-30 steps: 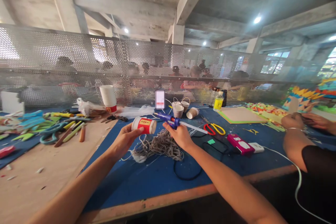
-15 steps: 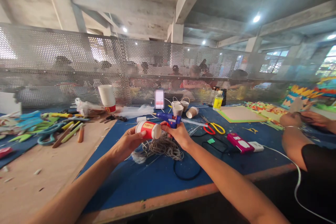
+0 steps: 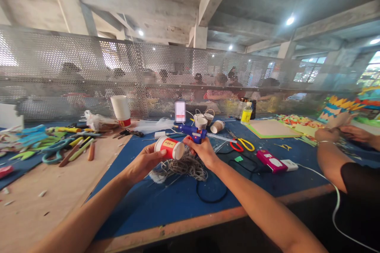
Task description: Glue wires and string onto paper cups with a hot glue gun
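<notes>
My left hand [image 3: 146, 161] grips a red and white paper cup [image 3: 171, 148] lying on its side in the air, its base turned to the right. In my right hand [image 3: 202, 151] is a blue hot glue gun [image 3: 190, 131], its nozzle pointing left above the cup and apart from it. A clear glue stick [image 3: 221, 138] sticks out of the gun's back. Beneath the cup lies a tangled heap of grey cord [image 3: 190, 166] on the blue table mat [image 3: 142, 209]. Behind the gun stand small cord-wrapped cups [image 3: 209, 116], with another one [image 3: 217, 127] tipped over.
Scissors [image 3: 246, 144] and a magenta box [image 3: 271, 161] lie to the right, near a yellow-labelled bottle [image 3: 246, 114]. Stacked paper cups [image 3: 120, 108] and a phone [image 3: 180, 112] stand behind. Tools [image 3: 56, 152] cover the left. At far right a co-worker's hands [image 3: 328, 135] handle something.
The glue gun has shifted slightly right and up, away from the cup. The cup has tilted a little, its base lower. The co-worker's hands have moved slightly.
</notes>
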Available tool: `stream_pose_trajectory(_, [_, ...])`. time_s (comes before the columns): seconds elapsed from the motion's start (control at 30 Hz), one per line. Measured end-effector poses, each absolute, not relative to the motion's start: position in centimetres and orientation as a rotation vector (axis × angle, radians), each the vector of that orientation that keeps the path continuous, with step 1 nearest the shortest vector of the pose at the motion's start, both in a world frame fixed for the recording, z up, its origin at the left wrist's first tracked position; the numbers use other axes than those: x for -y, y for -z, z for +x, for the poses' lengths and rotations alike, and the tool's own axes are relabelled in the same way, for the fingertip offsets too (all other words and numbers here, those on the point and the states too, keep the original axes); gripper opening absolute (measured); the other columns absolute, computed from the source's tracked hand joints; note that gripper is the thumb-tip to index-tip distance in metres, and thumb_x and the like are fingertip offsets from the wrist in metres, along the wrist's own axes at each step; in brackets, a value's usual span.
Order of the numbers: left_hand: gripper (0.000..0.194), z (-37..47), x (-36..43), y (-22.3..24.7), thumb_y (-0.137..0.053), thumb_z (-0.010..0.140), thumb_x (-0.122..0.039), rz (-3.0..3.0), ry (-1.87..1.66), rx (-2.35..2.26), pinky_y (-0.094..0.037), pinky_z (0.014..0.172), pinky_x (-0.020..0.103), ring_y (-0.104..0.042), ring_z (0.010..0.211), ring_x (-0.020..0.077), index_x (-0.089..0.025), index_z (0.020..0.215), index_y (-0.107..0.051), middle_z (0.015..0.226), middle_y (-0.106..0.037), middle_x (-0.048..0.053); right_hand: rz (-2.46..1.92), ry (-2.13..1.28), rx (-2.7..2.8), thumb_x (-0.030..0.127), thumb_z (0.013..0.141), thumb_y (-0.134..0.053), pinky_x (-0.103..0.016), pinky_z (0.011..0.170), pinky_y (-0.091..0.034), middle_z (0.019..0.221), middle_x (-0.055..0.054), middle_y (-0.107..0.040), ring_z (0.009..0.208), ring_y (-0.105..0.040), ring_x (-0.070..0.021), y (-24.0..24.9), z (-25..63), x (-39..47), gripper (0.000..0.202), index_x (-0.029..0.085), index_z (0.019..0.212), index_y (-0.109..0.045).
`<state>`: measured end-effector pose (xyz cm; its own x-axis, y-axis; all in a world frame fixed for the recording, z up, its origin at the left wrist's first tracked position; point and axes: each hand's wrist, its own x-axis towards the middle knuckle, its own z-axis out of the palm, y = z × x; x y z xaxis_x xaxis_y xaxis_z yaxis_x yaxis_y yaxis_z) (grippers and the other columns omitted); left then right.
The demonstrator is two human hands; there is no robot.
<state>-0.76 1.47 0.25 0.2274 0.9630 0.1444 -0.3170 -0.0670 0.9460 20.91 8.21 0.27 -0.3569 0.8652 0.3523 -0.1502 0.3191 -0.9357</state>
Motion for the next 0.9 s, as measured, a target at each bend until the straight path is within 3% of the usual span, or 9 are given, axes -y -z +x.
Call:
stream_pose_trajectory(0.43, [0.039,-0.69,-1.32,-0.18,-0.074,0.081,-0.024,1.200,-1.202,-0.761,-0.051,0.093,0.034,-0.070,0.095,0.0240,-0.015,0.119,-0.070,0.106,-0.075,0.013,-0.685,-1.211,1.575,0.049,0.077,-0.072,-0.022,0.046,-0.037,0.062,0.003,-0.057,0.048,-0.045,-0.0086,-0.30,20.86,-8.15,0.032,0.018,0.085,-0.067])
stream_pose_trajectory(0.63, [0.037,-0.51,-1.25,-0.31,-0.075,0.080,-0.025,1.209,-1.185,-0.812,-0.051,0.092,0.031,-0.070,0.094,0.0224,-0.017,0.115,-0.072,0.104,-0.076,0.011,-0.681,-1.188,1.603,0.048,0.079,-0.070,-0.022,0.047,-0.037,0.055,0.005,-0.051,0.046,-0.044,-0.0087,-0.59,20.98,-7.96,0.030,0.018,0.084,-0.066])
stream_pose_trajectory(0.9, [0.033,-0.22,-1.47,0.11,-0.074,0.081,-0.029,1.254,-1.117,-0.887,-0.053,0.082,0.030,-0.072,0.088,0.0243,-0.017,0.111,-0.074,0.101,-0.077,0.012,-0.631,-1.124,1.617,0.049,0.081,-0.068,-0.022,0.047,-0.036,0.055,0.004,-0.051,0.047,-0.043,-0.0086,-0.64,21.01,-8.25,0.033,0.017,0.083,-0.066])
